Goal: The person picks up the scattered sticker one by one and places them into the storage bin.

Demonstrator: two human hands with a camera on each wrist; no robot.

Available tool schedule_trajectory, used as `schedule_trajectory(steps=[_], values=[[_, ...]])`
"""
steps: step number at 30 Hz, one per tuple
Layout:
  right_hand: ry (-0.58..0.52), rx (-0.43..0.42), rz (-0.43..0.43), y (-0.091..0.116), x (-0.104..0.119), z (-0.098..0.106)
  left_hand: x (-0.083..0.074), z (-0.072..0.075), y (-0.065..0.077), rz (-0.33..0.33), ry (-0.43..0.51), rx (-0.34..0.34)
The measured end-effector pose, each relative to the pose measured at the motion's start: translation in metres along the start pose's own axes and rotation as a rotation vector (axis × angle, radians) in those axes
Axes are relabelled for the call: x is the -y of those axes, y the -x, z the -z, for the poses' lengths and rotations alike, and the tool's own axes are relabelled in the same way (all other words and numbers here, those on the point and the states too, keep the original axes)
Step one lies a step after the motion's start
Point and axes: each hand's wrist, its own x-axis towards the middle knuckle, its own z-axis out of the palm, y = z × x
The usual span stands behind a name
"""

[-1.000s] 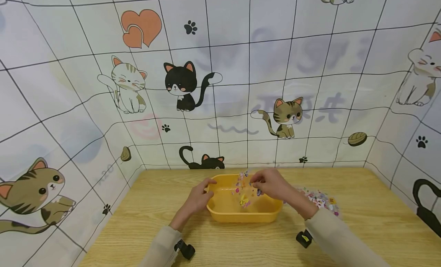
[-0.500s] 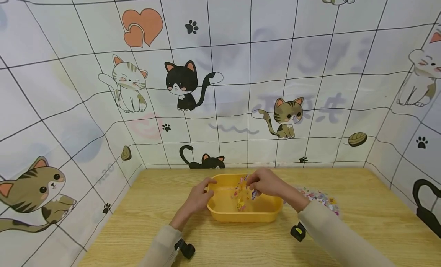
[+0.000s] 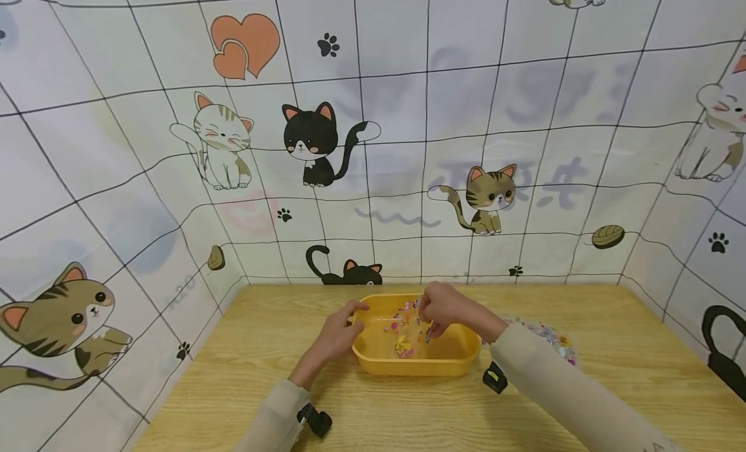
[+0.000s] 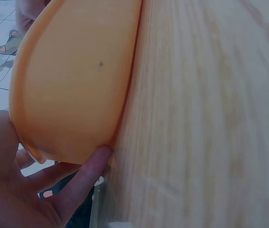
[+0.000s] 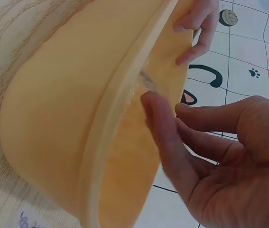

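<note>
A yellow plastic basin (image 3: 416, 368) stands on the wooden table, with colourful small flat pieces (image 3: 403, 346) scattered on its floor. My left hand (image 3: 338, 332) grips its left rim; in the left wrist view, fingers (image 4: 84, 178) press against the outer end wall. Above the basin's right half, my right hand (image 3: 445, 307) hangs with bent fingers. In the right wrist view, its thumb and nearest finger (image 5: 160, 116) stand apart, and a blurred greyish bit (image 5: 147, 80) shows just beyond that fingertip. A small purple piece (image 3: 428, 337) appears below the hand in the head view.
To the basin's right, partly behind my right sleeve (image 3: 530, 368), lies a pile of colourful flat pieces (image 3: 562, 342). The wooden table (image 3: 256, 348) meets white cat-printed wall sheets (image 3: 396, 180) at the back and sides.
My right hand has moved slightly left and dipped lower over the basin. The purple cluster at its fingertips now shows as a smaller bit below. My left hand has stayed on the rim.
</note>
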Motion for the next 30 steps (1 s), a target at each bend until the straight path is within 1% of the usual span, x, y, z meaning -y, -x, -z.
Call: schedule_trajectory(steps=[7,10,15,19,25,30], values=[[0.094,0.012,-0.007,-0.004,-0.004,0.001,0.001,-0.001,-0.002,-0.017,-0.016,-0.001],[0.109,0.027,-0.032,-0.005,-0.006,0.001,0.000,-0.002,-0.002,-0.023,-0.025,0.004],[0.110,0.082,-0.094,-0.007,-0.007,0.001,0.001,-0.001,-0.002,-0.024,-0.030,0.001],[0.133,0.106,-0.130,-0.010,-0.007,-0.001,0.002,0.000,-0.003,-0.029,-0.025,-0.001],[0.116,0.119,-0.138,-0.012,-0.010,-0.005,0.001,0.000,-0.002,-0.029,-0.028,-0.003],[0.112,0.123,-0.159,-0.014,-0.011,-0.009,0.001,0.001,-0.001,-0.037,-0.054,-0.011]])
